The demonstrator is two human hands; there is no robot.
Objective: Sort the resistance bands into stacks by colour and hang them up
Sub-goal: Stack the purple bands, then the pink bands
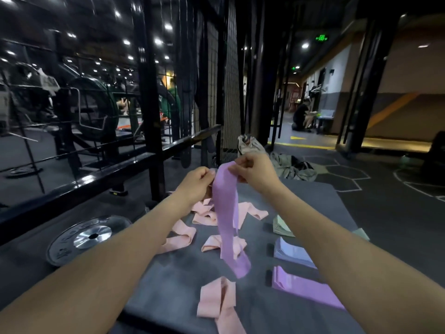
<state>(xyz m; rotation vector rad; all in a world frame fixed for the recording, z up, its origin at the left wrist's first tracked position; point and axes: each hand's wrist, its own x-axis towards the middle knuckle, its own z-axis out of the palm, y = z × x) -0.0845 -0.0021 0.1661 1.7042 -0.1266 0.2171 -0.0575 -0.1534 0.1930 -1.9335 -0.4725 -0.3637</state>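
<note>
right grip [252, 168]: pinching top of purple band [227, 220], held up over mat [183, 280]
left grip [196, 183]: fingers curled at band's top edge, pinching it
pink bands [218, 298]: loose on mat
stacks: purple [305, 288], lilac [292, 253], green [281, 226], mat's right side
plate [89, 238]: left, on floor

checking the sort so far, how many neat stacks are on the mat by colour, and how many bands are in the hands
Purple stack: 1
Pale blue stack: 1
Pale green stack: 1
Purple band held up between the left hand and right hand: 1
Total: 3 stacks on the mat, 1 band in hand. The loose pink bands are not stacked yet.
</note>
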